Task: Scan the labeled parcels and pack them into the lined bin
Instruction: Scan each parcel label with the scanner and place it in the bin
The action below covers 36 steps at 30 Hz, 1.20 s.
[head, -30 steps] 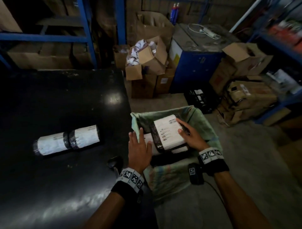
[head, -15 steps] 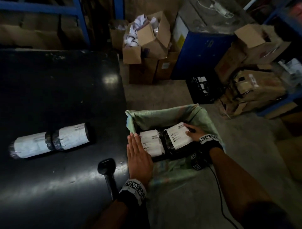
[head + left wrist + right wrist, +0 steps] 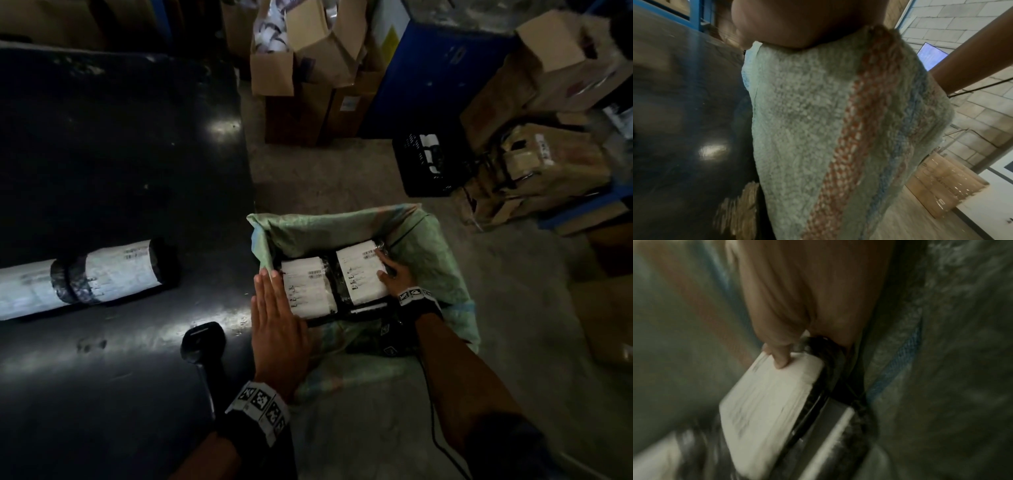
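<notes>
A bin lined with green cloth (image 3: 428, 246) stands on the floor against the black table (image 3: 102, 154). Two white-labelled parcels lie side by side inside it. My right hand (image 3: 394, 277) grips the right parcel (image 3: 359, 270) at its right edge; in the right wrist view the thumb (image 3: 780, 360) presses on that parcel (image 3: 766, 394). My left hand (image 3: 274, 318) lies flat with straight fingers on the bin's left rim, beside the left parcel (image 3: 306, 291). In the left wrist view the liner (image 3: 818, 129) hangs below the palm. Two rolled labelled parcels (image 3: 116, 270) lie end to end on the table.
A black handheld scanner (image 3: 202, 342) lies on the table near my left wrist. Open cardboard boxes (image 3: 301, 68), a blue cabinet (image 3: 428, 75) and a black crate (image 3: 428, 164) stand behind the bin. More boxes (image 3: 548, 161) pile up at the right.
My right hand has lowered the parcel into the bin beside the other one. My left hand has stayed at the bin's left rim. The head view has tilted down.
</notes>
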{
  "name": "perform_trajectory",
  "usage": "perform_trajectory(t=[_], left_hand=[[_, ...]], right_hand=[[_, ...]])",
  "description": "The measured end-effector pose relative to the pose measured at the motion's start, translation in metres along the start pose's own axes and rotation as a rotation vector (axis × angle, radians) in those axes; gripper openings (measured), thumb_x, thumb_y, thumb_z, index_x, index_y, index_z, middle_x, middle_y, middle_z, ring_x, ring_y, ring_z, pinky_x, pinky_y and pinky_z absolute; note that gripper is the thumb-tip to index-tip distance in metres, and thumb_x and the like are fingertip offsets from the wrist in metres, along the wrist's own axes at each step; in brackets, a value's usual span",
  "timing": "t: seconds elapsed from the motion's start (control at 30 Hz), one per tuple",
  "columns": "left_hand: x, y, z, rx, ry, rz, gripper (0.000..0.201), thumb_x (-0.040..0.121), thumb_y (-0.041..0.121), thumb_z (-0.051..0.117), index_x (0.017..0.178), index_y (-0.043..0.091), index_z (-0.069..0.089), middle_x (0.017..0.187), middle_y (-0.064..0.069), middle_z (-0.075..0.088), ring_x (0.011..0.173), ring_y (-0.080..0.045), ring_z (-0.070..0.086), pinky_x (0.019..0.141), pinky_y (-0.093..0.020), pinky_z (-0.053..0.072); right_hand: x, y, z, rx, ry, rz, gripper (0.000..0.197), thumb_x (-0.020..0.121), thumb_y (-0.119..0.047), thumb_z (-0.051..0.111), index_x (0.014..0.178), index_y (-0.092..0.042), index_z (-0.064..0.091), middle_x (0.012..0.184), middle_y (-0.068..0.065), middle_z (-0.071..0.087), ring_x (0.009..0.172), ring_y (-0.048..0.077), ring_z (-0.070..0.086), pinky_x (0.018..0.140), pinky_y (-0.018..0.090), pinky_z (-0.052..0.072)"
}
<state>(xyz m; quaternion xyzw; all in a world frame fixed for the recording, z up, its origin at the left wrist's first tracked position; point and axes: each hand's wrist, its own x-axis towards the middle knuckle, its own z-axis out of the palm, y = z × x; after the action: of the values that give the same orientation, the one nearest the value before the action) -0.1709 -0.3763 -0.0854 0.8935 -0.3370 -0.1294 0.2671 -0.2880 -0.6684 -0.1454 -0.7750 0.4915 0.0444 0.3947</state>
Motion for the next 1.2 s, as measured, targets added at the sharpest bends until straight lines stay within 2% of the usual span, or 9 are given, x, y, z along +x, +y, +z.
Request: perform_trajectory(t=[0.1, 0.2, 0.47, 0.53, 0.63, 0.7, 0.83, 1.0, 1.2], left_hand=[[-0.003, 0.002, 0.001, 0.001, -0.013, -0.008, 0.080, 0.092, 0.019, 0.039, 0.163, 0.000, 0.006, 0.172, -0.021, 0.009, 0.161, -0.032, 0.005, 0.129, -0.049, 0.016], [-0.002, 0.001, -0.001, 0.005, -0.033, -0.006, 0.082, 0.090, 0.017, 0.037, 0.163, 0.001, 0.004, 0.172, -0.021, 0.007, 0.161, -0.033, 0.005, 0.129, -0.049, 0.015], [-0.002, 0.002, -0.037, 0.108, -0.210, -0.044, 0.083, 0.101, 0.020, 0.042, 0.163, 0.010, -0.013, 0.173, -0.014, -0.009, 0.161, -0.030, -0.008, 0.130, -0.050, 0.015], [-0.002, 0.000, -0.055, 0.197, -0.297, -0.028, 0.082, 0.104, 0.032, 0.042, 0.164, 0.017, -0.012, 0.173, -0.018, 0.002, 0.161, -0.033, 0.002, 0.129, -0.047, 0.018], [-0.005, -0.011, -0.081, 0.259, -0.384, 0.013, 0.077, 0.104, 0.049, 0.043, 0.165, 0.031, -0.001, 0.154, -0.019, 0.047, 0.142, -0.036, 0.047, 0.113, -0.044, 0.043], [-0.009, -0.020, -0.096, 0.258, -0.418, 0.031, 0.071, 0.104, 0.051, 0.043, 0.164, 0.035, 0.008, 0.136, -0.016, 0.064, 0.123, -0.035, 0.063, 0.100, -0.044, 0.052], [-0.021, -0.039, -0.128, 0.231, -0.380, -0.038, 0.047, 0.102, 0.045, 0.048, 0.147, 0.031, 0.050, 0.141, -0.013, 0.062, 0.129, -0.036, 0.061, 0.104, -0.043, 0.051], [-0.039, -0.081, -0.177, 0.155, -0.275, -0.139, 0.043, 0.102, 0.041, 0.051, 0.143, 0.029, 0.056, 0.141, -0.013, 0.062, 0.131, -0.034, 0.059, 0.104, -0.041, 0.048], [-0.058, -0.144, -0.228, 0.052, -0.124, -0.287, 0.043, 0.101, 0.036, 0.054, 0.141, 0.022, 0.058, 0.139, -0.016, 0.063, 0.129, -0.038, 0.059, 0.104, -0.044, 0.048]], right_hand=[[0.005, 0.011, 0.011, -0.443, -0.124, 0.081, 0.073, 0.098, -0.018, 0.052, 0.158, -0.022, 0.010, 0.166, 0.010, 0.006, 0.151, 0.032, 0.016, 0.122, 0.039, 0.021], [0.005, 0.005, 0.014, -0.527, -0.147, 0.092, 0.072, 0.098, -0.014, 0.044, 0.158, -0.024, 0.005, 0.166, 0.005, -0.002, 0.152, 0.031, 0.010, 0.123, 0.038, 0.019], [-0.020, -0.043, -0.013, -0.414, -0.155, 0.182, 0.048, 0.105, -0.022, 0.039, 0.152, -0.016, 0.035, 0.163, 0.009, 0.024, 0.147, 0.028, 0.029, 0.119, 0.033, 0.024], [-0.025, -0.063, -0.020, -0.357, -0.172, 0.138, 0.048, 0.101, -0.027, 0.048, 0.147, -0.013, 0.044, 0.145, 0.014, 0.046, 0.124, 0.022, 0.052, 0.107, 0.030, 0.037], [-0.050, -0.099, -0.027, -0.217, -0.118, 0.076, 0.042, 0.100, -0.022, 0.053, 0.140, -0.009, 0.052, 0.115, 0.007, 0.055, 0.090, 0.019, 0.053, 0.073, 0.027, 0.048], [-0.081, -0.130, -0.028, -0.181, -0.101, -0.004, 0.043, 0.101, -0.022, 0.053, 0.141, -0.007, 0.050, 0.132, 0.010, 0.058, 0.108, 0.021, 0.054, 0.092, 0.029, 0.048], [-0.147, -0.180, -0.022, -0.189, -0.159, -0.166, 0.051, 0.103, -0.032, 0.047, 0.149, -0.013, 0.040, 0.151, 0.010, 0.045, 0.139, 0.027, 0.042, 0.112, 0.031, 0.031], [-0.209, -0.220, 0.024, -0.008, -0.172, -0.339, 0.048, 0.100, -0.026, 0.052, 0.147, -0.017, 0.043, 0.128, 0.015, 0.064, 0.107, 0.019, 0.064, 0.076, 0.018, 0.045], [-0.260, -0.233, 0.097, 0.013, -0.114, -0.454, 0.043, 0.097, -0.030, 0.058, 0.139, -0.023, 0.053, 0.123, 0.007, 0.067, 0.111, 0.019, 0.064, 0.077, 0.010, 0.040]])
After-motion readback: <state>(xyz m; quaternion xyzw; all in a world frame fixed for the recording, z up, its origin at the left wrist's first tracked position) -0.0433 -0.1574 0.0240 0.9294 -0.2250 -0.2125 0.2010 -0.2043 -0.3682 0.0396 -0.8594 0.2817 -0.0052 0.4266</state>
